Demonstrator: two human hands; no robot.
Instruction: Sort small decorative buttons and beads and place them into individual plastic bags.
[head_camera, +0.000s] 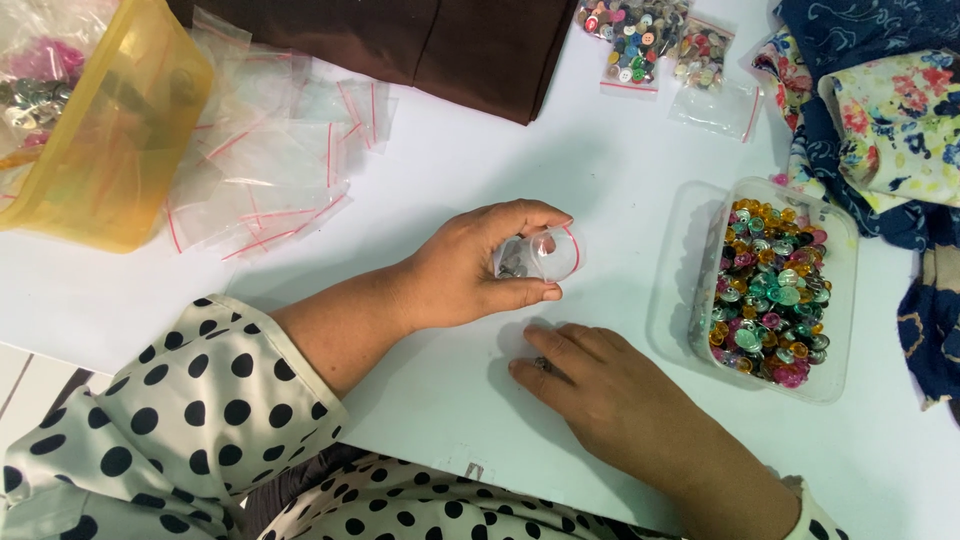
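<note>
My left hand (475, 268) holds a small clear zip bag (545, 253) with a red strip, its mouth held open toward the right, a few small beads inside. My right hand (600, 385) lies palm down on the white table (470, 170) just below the bag, fingertips curled over something small that I cannot make out. A clear plastic box (838, 300) full of shiny coloured beads (770, 290) stands to the right of both hands.
A heap of empty clear zip bags (280, 170) lies at upper left beside a yellow plastic tub (110, 140). Filled bags of buttons (640, 35) sit at the top. Brown cloth (440, 45) and floral fabrics (880, 110) lie along the far and right edges.
</note>
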